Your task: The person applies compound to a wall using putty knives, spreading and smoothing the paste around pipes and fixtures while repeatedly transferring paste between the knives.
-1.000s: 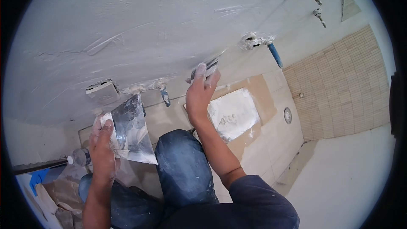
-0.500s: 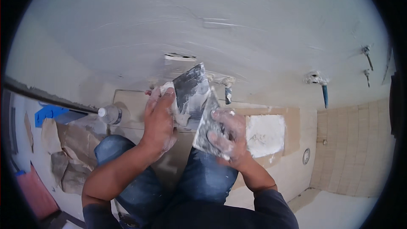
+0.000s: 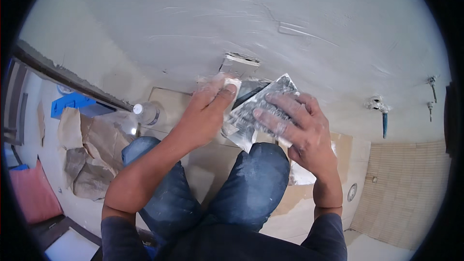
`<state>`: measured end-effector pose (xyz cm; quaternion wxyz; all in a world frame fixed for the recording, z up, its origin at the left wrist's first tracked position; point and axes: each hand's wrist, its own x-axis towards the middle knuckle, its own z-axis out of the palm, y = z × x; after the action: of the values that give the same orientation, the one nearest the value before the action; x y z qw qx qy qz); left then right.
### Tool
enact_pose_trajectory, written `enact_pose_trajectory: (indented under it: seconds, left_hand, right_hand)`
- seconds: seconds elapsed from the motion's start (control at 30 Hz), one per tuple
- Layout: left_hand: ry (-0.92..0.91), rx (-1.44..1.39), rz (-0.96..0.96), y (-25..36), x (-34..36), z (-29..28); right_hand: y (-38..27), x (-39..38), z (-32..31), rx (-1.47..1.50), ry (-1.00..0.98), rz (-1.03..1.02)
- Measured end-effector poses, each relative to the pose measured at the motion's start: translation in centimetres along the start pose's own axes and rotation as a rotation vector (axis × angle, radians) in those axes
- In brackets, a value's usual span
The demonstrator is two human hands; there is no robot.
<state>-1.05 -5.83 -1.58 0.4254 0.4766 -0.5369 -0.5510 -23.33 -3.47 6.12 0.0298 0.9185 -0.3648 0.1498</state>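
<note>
Streaky wall (image 3: 193,24); our curled left hand (image 3: 203,116) grips a metal plate (image 3: 244,139), half-open right hand (image 3: 308,133) a white-smeared blade (image 3: 252,104), now higher.

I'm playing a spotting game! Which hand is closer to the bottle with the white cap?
Left. The left hand is to the right of the bottle, not touching it; the right hand is farther right, beyond the left one.

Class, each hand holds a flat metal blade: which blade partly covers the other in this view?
The front blade, in the right hand: it hides part of the rear blade, in the left hand.
</note>
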Motion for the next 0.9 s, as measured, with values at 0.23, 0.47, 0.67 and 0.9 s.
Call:
enact_pose_trajectory:
  seconds: [0.23,0.47,0.67,0.9]
  left_hand:
    - [-0.076,0.066,-0.009,0.1,0.3,-0.6]
    - [0.113,0.167,0.042,0.1,0.3,-0.9]
    - [0.413,-0.097,0.048,0.3,1.1,-2.0]
    - [0.508,-0.401,-0.089,0.2,-0.9,2.1]
  right_hand:
    - [-2.1,1.2,0.3,-0.053,-0.126,-0.088]
    - [-1.7,0.0,-0.1,0.034,-0.221,-0.049]
    - [1.2,-2.0,-0.5,0.254,-0.145,0.063]
    - [-2.3,-4.9,4.5,0.997,0.621,0.606]
